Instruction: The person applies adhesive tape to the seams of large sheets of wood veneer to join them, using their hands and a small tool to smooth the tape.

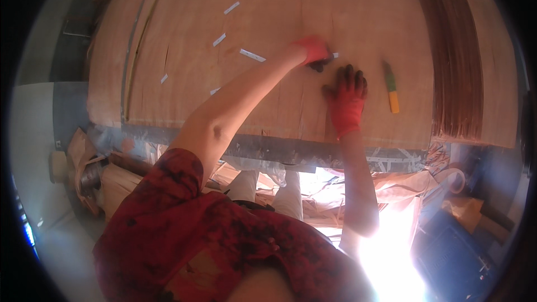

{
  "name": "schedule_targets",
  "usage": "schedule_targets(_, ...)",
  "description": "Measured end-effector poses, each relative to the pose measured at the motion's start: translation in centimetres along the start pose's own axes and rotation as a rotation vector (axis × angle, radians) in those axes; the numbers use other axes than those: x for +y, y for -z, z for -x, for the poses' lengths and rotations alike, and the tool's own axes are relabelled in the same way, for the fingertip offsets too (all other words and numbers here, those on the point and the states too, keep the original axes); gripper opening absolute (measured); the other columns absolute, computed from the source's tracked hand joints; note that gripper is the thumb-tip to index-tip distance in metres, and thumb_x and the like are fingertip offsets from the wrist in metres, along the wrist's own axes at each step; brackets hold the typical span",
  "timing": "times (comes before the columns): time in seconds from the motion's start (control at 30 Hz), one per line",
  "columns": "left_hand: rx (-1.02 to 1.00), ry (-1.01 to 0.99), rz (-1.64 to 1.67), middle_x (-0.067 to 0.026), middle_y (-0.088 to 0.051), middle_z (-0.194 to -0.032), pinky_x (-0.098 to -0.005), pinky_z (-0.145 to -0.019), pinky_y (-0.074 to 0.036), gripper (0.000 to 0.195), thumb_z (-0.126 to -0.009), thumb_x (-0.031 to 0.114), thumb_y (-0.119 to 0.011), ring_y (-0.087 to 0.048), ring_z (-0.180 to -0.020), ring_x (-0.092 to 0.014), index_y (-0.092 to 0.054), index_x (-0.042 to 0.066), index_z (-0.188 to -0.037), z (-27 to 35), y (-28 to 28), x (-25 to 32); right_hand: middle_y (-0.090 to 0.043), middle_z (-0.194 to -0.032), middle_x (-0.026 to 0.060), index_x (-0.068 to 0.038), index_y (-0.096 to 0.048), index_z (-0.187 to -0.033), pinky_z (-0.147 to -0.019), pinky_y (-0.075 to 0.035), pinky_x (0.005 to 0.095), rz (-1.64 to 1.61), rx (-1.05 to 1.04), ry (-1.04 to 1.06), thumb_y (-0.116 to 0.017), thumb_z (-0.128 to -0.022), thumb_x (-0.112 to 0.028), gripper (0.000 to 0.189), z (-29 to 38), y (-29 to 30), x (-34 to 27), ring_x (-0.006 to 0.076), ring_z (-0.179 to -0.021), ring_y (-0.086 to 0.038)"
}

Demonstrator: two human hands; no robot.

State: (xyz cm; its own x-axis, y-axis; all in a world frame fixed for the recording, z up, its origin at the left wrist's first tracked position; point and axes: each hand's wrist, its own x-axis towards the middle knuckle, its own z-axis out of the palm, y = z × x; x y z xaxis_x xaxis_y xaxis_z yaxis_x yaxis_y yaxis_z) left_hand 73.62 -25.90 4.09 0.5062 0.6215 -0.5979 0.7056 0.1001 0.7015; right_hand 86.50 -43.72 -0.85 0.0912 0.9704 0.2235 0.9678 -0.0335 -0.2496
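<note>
A broad sheet of light brown wood veneer (260, 105) lies before me, with thin cracks along its grain. My left hand (315, 52), in a red glove with dark fingertips, is curled over the sheet beside a short white tape piece (335, 55). Its fingers partly hide the tape, so a grip on it cannot be made out. Flat on the veneer just below and to the right rests my right hand (347, 100), gloved alike, fingers slightly apart and holding nothing. To its right lies a knife (391, 88) with a green and yellow handle, its blade pointing away from me.
Several white tape pieces (252, 55) are scattered over the left half of the veneer. A narrow yellowish strip (144, 40) runs along the left side; dark brown veneer (459, 58) lies at right. Veneer scraps (327, 214) litter the floor near a blue case (453, 256).
</note>
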Motion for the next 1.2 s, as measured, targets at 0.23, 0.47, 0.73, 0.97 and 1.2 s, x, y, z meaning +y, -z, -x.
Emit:
schedule_targets(0.23,0.057,-0.02,-0.211,-0.0048,-0.07,-0.066,-0.0328,-0.05,-0.049,0.026,-0.087,0.032,-0.07,-0.065,-0.054,-0.016,-0.073,0.007,-0.079,-3.0,-0.5,-0.1,-0.037,-0.156,0.0146,-0.007,-0.043,-0.147,-0.118,-0.019,0.0562,0.016,-0.007,0.003,-0.065,-0.088,-0.047,0.075,0.0,-0.2,0.0,0.0418,-0.145,-0.027)
schedule_targets(0.47,0.121,-0.079,-0.243,-0.009,-0.07,-0.067,-0.0345,-0.054,-0.051,0.029,-0.085,0.031,-0.069,-0.067,-0.057,-0.018,-0.073,0.004,-0.076,-2.5,-1.3,0.2,-0.034,-0.158,0.0094,-0.005,-0.023,-0.156,-0.12,-0.015,0.0558,-0.047,-0.076,0.047,-0.074,-0.078,-0.05,0.103,-2.4,3.4,-0.6,0.0388,-0.149,-0.022)
schedule_targets(0.73,0.069,-0.13,-0.203,-0.0125,-0.072,-0.075,-0.0387,-0.06,-0.054,0.03,-0.086,0.03,-0.067,-0.07,-0.068,-0.024,-0.073,0.001,-0.084,-2.0,-0.8,-0.2,-0.034,-0.158,0.0133,-0.008,-0.022,-0.156,-0.121,-0.01,0.0559,-0.041,-0.37,0.051,-0.083,-0.067,-0.044,0.114,-5.8,4.7,-0.4,0.0345,-0.151,-0.019)
schedule_targets(0.97,-0.094,-0.198,0.031,-0.0137,-0.074,-0.086,-0.0357,-0.061,-0.056,0.031,-0.088,0.03,-0.065,-0.071,-0.071,-0.024,-0.072,0.0,-0.093,-2.1,1.3,-1.8,-0.032,-0.16,0.0087,-0.011,-0.027,-0.154,-0.122,-0.008,0.0548,0.0,-0.472,0.045,-0.082,-0.067,-0.044,0.108,-6.3,4.8,-0.9,0.0325,-0.152,-0.018)
schedule_targets(1.2,-0.216,0.053,0.438,-0.0133,-0.074,-0.086,-0.0366,-0.067,-0.058,0.033,-0.091,0.032,-0.065,-0.072,-0.072,-0.021,-0.072,0.0,-0.093,1.1,1.8,-0.6,-0.029,-0.161,0.0071,-0.016,-0.031,-0.154,-0.12,-0.01,0.0592,0.122,-0.465,0.103,-0.079,-0.072,-0.045,0.099,-5.9,4.0,-0.5,0.0344,-0.151,-0.018)
